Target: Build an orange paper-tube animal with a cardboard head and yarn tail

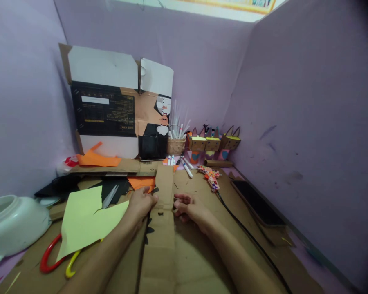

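Note:
A long brown cardboard strip (161,237) runs away from me down the middle of the table. At its left edge is my left hand (141,204), its fingers curled and thumb against the cardboard, a small dark piece by the fingertips. My right hand (191,210) is at the opposite edge, with fingers and thumb pinched together around a dark bit too small to name. Black pointed shapes (149,230) stick out along the strip's left side. A small dark mark lies on its surface between my hands.
At left are yellow-green paper (82,216) over red- and yellow-handled scissors (50,255) and a white pot (15,222). A patterned glue gun (211,177) with black cord, a dark phone-like slab (257,204), markers (187,167), cardboard figures (213,143) and an unfolded box (107,110) surround the strip.

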The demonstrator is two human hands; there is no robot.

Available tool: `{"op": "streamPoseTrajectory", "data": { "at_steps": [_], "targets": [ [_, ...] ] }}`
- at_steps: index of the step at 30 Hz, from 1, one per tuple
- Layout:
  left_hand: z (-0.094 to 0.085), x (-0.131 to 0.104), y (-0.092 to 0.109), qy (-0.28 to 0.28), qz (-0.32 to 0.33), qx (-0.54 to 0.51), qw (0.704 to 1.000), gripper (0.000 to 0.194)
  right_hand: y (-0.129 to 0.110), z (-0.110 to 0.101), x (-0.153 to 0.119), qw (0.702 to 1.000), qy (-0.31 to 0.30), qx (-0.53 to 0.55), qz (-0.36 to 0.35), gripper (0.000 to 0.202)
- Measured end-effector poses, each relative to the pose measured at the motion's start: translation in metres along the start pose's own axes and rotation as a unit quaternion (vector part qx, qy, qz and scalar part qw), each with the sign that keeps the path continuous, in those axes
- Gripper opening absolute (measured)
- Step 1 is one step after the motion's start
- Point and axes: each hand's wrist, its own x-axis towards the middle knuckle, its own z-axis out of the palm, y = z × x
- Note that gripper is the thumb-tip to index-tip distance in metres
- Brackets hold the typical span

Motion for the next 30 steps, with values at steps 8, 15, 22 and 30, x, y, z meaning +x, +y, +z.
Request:
{"op": "streamPoseTrajectory", "data": {
  "at_steps": [8, 15, 22, 30],
  "targets": [
    [0.015, -0.025, 0.008, -0.071, -0.013, -0.186, 0.98, 0.029, 0.002, 0.016, -0.018, 0.986, -0.117, 0.119, 0.021, 0.039],
    [0.018, -0.034, 0.012, -0.005, 0.006, -0.273, 0.962, 0.026, 0.009, 0.019, -0.02, 0.982, -0.139, 0.124, -0.02, 0.031],
    [0.021, -0.031, 0.008, 0.0, 0.013, -0.291, 0.957, 0.022, 0.004, 0.012, -0.028, 0.973, -0.2, 0.115, -0.006, 0.036],
    [0.016, -0.039, 0.011, -0.053, -0.002, -0.29, 0.955, 0.022, 0.007, 0.012, -0.023, 0.977, -0.155, 0.144, -0.004, 0.035]
  ]
}}
